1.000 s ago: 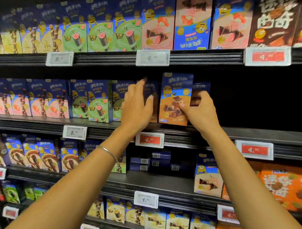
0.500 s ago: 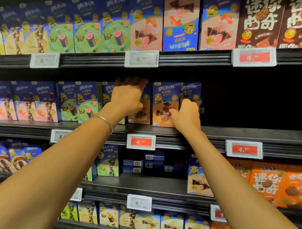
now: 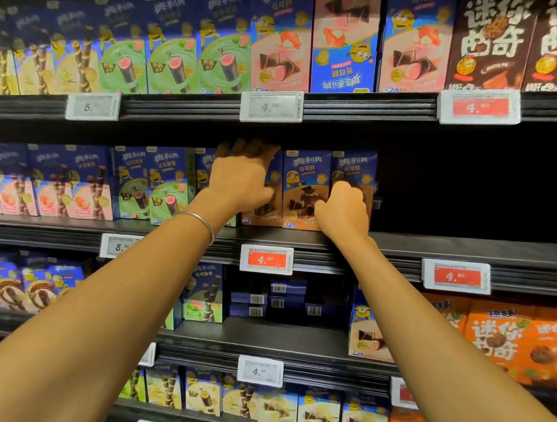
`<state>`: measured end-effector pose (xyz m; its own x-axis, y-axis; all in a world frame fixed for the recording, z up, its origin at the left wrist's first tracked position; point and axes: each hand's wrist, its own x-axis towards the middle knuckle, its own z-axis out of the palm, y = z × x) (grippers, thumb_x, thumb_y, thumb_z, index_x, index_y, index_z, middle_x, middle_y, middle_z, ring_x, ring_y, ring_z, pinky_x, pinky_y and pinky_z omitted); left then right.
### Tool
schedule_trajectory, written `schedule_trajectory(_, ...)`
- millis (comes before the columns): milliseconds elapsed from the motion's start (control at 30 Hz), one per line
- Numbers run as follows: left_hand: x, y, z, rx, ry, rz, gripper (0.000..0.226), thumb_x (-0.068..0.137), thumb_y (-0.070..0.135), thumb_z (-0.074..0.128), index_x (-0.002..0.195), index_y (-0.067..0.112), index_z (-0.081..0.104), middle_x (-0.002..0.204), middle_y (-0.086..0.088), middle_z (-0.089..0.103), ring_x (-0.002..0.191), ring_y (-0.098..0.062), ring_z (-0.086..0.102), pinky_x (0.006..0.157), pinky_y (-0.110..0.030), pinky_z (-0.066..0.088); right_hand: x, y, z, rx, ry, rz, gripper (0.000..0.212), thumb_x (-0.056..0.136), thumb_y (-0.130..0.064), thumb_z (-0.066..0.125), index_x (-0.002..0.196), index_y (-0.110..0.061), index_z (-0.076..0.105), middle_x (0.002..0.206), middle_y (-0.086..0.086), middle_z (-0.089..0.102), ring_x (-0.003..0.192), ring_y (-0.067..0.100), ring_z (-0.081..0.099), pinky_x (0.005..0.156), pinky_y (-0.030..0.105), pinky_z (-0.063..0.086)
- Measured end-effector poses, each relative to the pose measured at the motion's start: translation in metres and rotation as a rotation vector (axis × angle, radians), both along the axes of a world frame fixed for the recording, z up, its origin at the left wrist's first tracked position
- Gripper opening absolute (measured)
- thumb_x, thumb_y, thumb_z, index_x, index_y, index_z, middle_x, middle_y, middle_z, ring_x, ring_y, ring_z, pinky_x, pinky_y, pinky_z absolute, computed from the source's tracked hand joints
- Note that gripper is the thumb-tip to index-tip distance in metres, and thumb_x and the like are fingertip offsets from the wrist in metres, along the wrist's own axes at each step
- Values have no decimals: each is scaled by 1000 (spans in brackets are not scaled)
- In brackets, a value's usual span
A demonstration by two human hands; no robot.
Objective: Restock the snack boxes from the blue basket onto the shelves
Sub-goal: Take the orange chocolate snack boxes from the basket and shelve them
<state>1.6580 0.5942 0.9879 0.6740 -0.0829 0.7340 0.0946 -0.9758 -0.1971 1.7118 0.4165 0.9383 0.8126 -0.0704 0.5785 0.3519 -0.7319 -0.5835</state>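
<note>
**Item:** three brown snack boxes, upright in a row on the middle shelf (image 3: 446,249), just above a red price tag (image 3: 266,259).
- Left box (image 3: 261,211): largely covered by a hand.
- Middle box (image 3: 305,181): face in plain view.
- Right box (image 3: 354,165): last in the row.
- Blue basket: not in view.

**Left hand** (image 3: 243,180): fingers hooked over the top edge of the left box, thumb laid on its front face, so holding it. Metal bangle (image 3: 198,220) at the wrist.

**Right hand** (image 3: 342,210): curled in a loose fist against the lower front of the right box, overlapping the corner of the middle box. Fingertips hidden, so cannot tell whether pinching the box or merely pushing it.

**Handling (judged):**
- Thin printed card, light.
- Stiff along the folds, faces easily dented.
- Glossy, likely to slide readily on the shelf.
- Tall and narrow, so prone to tipping if pushed high up.
- Best taken by the two narrow sides, or by top edge and front with gentle pressure.
- For squaring up, best nudged near the base.

**Change against half a second earlier:**
- Right box then set back in shadow behind its neighbour's line. Now forward, face nearly flush with the middle box.
- Left hand on the same box in the same hooked hold.
- Right hand in much the same spot, at the seam between the middle and right boxes.
</note>
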Motion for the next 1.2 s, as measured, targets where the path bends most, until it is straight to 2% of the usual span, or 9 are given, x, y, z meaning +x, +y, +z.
schedule_trajectory(67,0,-4,2,-24,-8,-15,83,92,61,64,163,34,32,164,-4,42,151,-35,36,123,-52,26,-1,-5,-1,41,-10,3,34,91,-39,71,98,-16,47,113,12,60,94,30,57,71,39,48)
schedule_trajectory(200,5,-14,7,-54,-18,-67,97,87,65,71,166,30,28,171,-6,31,157,-34,28,129,-52,20,1,-24,2,162,-89,-104,76,71,-64,79,114,-8,49,133,21,48,126,41,42,91,52,48)
schedule_trajectory(300,11,-21,12,-49,40,-113,107,82,69,75,168,30,23,173,-5,27,160,-32,22,132,-50,11,14,-40,8,256,101,1,87,65,-64,85,122,-6,55,145,24,44,139,44,32,107,54,42)
schedule_trajectory(400,18,-28,19,-51,133,-109,122,73,80,75,169,32,17,176,-3,19,162,-32,17,132,-51,9,23,-50,8,383,240,265,62,65,-53,91,102,-8,69,107,6,70,103,25,63,80,35,56)
schedule_trajectory(500,22,-35,24,-48,211,-72,130,67,85,77,168,34,14,177,-1,15,161,-32,19,131,-48,17,29,-53,2,383,302,376,44,65,-45,93,78,-11,68,73,-4,61,70,13,57,56,23,44)
schedule_trajectory(567,24,-39,25,-80,279,-62,130,66,84,79,168,34,14,176,-2,18,159,-34,25,128,-47,25,32,-54,0,357,324,399,51,65,-42,93,88,-4,69,75,-4,61,68,8,55,56,21,43)
schedule_trajectory(800,24,-42,25,-69,318,-27,122,71,76,82,165,31,18,172,-6,27,152,-38,35,121,-49,37,43,-55,0,334,407,436,40,66,-38,94,83,-20,63,93,-9,62,85,8,56,70,22,43)
schedule_trajectory(967,26,-43,23,-42,307,-10,117,73,75,81,163,28,23,170,-6,29,151,-37,35,121,-47,34,48,-63,1,319,470,436,77,63,-45,93,123,-5,65,115,0,55,107,19,48,88,33,37)
schedule_trajectory(1200,30,-43,23,-60,283,-16,116,72,75,82,161,28,25,165,-6,35,147,-37,39,116,-46,37,48,-64,1,303,487,455,53,65,-43,92,102,-13,69,114,0,59,101,16,55,89,32,37)
